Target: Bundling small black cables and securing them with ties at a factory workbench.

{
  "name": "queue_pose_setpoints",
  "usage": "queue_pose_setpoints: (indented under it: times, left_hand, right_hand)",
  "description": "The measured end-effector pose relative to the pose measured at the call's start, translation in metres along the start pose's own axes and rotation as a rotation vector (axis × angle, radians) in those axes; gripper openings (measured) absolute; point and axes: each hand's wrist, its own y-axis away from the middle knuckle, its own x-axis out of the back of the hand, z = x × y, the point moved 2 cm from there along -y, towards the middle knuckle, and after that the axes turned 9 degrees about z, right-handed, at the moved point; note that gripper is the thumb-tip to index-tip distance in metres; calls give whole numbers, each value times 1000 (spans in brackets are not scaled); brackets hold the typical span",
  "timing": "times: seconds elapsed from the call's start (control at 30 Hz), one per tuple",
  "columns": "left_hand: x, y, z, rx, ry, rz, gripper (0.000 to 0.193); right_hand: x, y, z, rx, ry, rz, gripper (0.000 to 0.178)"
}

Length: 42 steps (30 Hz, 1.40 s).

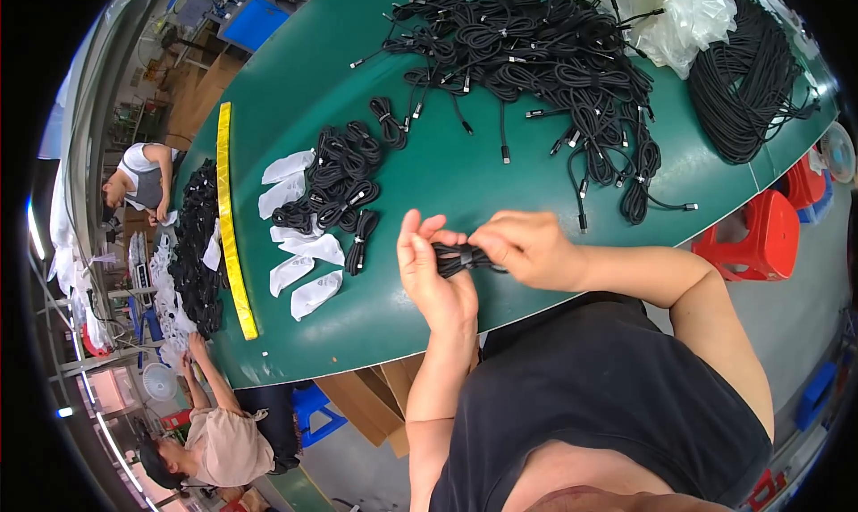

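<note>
Clasping a coiled black cable point(458, 260) in the left hand point(434, 280), pinching its end with the right hand point(529, 248), over the green tabletop point(438, 177). Farther across, cable heap point(545, 56) and yellow strip point(234, 230); beyond, red stool point(767, 235) on grey floor point(809, 297).

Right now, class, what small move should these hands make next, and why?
Probably the right hand should snug the dark band around the black cable coil: the left hand supports the coil, while the right hand pinches it close beside the band.
</note>
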Motion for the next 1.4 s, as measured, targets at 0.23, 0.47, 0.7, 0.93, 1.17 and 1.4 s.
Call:
queue_pose_setpoints:
  times: [0.23, 0.47, 0.7, 0.93, 1.17, 1.4]
  left_hand:
    - [9, -22, 15, 180, 374, 29, 46]
    - [21, -42, 72, -704, -434, 253, 39]
    - [20, -32, 49, -647, -597, 11, 26]
    - [-8, -18, 2, -139, -582, -323, 49]
    - [-11, -18, -1, 42, -25, -409, 50]
    - [-2, -14, 4, 181, 0, -414, 53]
  right_hand:
    - [-14, 4, 4, 441, 107, -52, 20]
    - [31, -57, 37, 192, 787, 32, 31]
    - [71, -91, 106, 227, 1352, 5, 34]
    - [36, -72, 16, 394, 424, -121, 44]
    - [23, -47, -20, 196, 197, -195, 46]
    - [29, -39, -19, 204, 275, -352, 42]
